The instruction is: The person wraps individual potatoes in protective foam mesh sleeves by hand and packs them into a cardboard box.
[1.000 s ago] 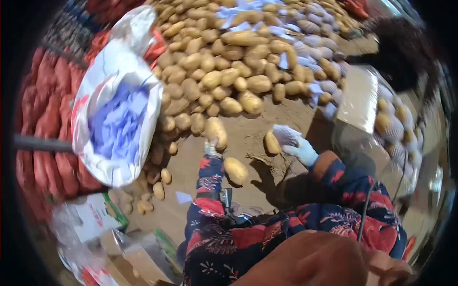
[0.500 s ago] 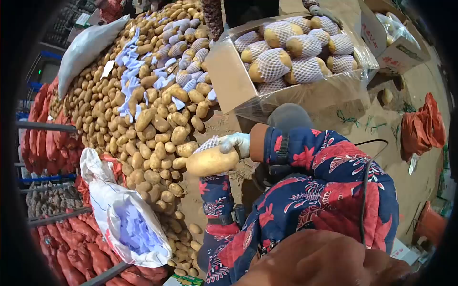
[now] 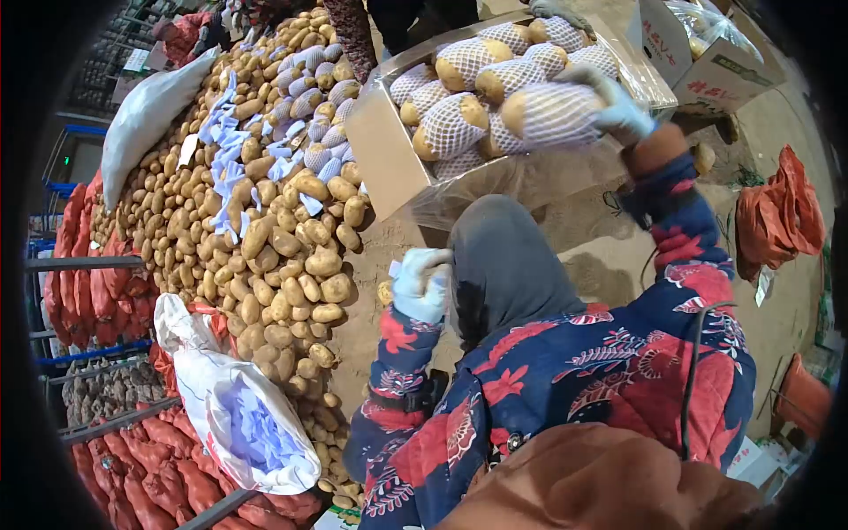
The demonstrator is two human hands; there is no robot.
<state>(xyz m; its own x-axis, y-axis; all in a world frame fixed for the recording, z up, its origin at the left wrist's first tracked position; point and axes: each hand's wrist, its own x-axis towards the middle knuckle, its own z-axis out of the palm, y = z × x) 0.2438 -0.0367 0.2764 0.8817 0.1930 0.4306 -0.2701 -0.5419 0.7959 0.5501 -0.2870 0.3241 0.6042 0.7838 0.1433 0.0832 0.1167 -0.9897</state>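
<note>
My right hand (image 3: pixel 618 106), in a pale glove, grips a potato in a white foam net (image 3: pixel 556 115) over the near right side of an open cardboard box (image 3: pixel 389 159). Inside the box lie several more netted potatoes (image 3: pixel 455 124), with clear plastic film around its edges. My left hand (image 3: pixel 422 284), also gloved, is curled closed beside my dark-covered knee (image 3: pixel 508 256). A small pale scrap shows at its fingers, but what it holds, if anything, is hidden. Just left of that hand, part of a bare potato (image 3: pixel 385 293) shows.
A large heap of loose potatoes (image 3: pixel 256 291) spreads to my left, with lilac foam nets (image 3: pixel 225 168) on it. A white sack (image 3: pixel 190 362) holds more nets. Red mesh sacks (image 3: pixel 150 468) lie behind metal bars. Another person's gloved hand (image 3: pixel 565 13) is at the box's far edge.
My right hand has carried the potato from in front of me up and right to the box; the net now covers it. My left hand has come into view, closed, by my knee.
</note>
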